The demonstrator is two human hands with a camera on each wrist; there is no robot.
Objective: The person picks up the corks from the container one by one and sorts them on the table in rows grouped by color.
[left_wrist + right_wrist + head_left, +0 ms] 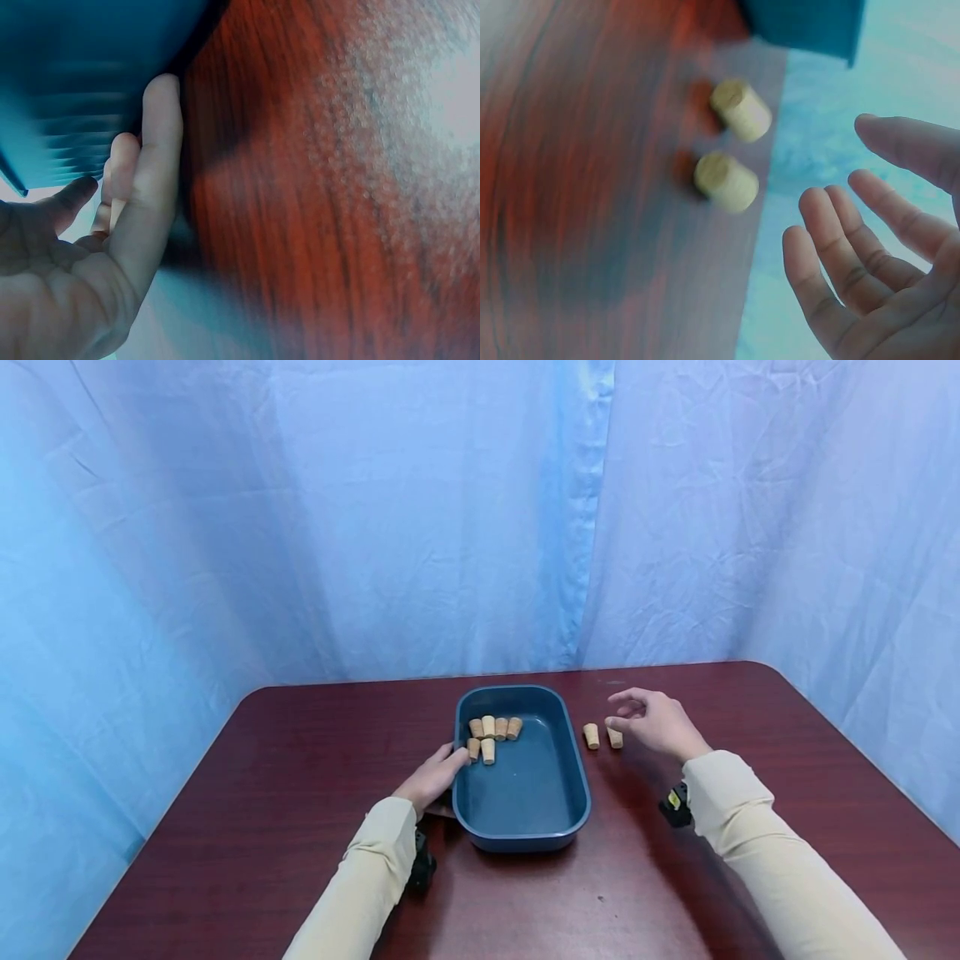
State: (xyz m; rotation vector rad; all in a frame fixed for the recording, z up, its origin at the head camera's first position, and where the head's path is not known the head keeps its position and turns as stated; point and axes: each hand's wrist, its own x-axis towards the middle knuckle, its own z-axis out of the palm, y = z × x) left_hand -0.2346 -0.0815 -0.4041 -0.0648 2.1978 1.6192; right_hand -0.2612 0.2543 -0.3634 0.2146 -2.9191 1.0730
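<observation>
A deep blue rectangular tray (522, 838) stands on the table with several tapered cork stoppers (489, 752) upright in its left part, in two rows. My left hand (435, 778) grips the tray's left side, thumb over the rim; in the left wrist view its fingers (159, 142) lie along the outer wall, low near the tabletop. Right of the tray, two more cork stoppers stand side by side, one nearer the tray (591, 737) and one farther right (616, 739). Over the farther one hovers my right hand (657, 723), fingers spread and slightly bent, holding nothing.
The dark red wooden table (300, 827) has rounded far corners. Pale blue curtains (435, 527) hang behind it and along both sides. Each wrist carries a small black camera, one by the left cuff (422, 864) and one by the right (677, 806).
</observation>
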